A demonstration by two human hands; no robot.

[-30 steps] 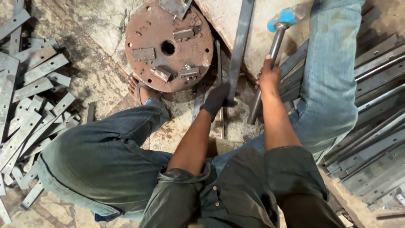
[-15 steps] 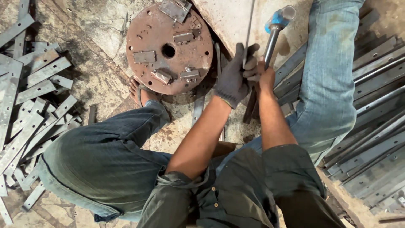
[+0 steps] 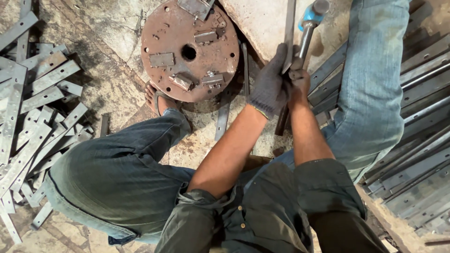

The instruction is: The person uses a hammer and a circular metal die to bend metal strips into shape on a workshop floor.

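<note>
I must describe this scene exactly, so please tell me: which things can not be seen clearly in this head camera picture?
- Flat metal bar in the gloved left hand: upper end cut off by the top edge.
- Hammer in the right hand: head partly cut off by the top edge, slightly blurred.
- Right-hand fingers: hidden behind the glove and handle.
- Rusty round plate: top rim cut off by the edge.

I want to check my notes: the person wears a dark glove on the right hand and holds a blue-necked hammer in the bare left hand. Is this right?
Not quite. The head view shows the sides swapped: the glove is on the left hand, and the bare right hand holds the hammer.
</note>
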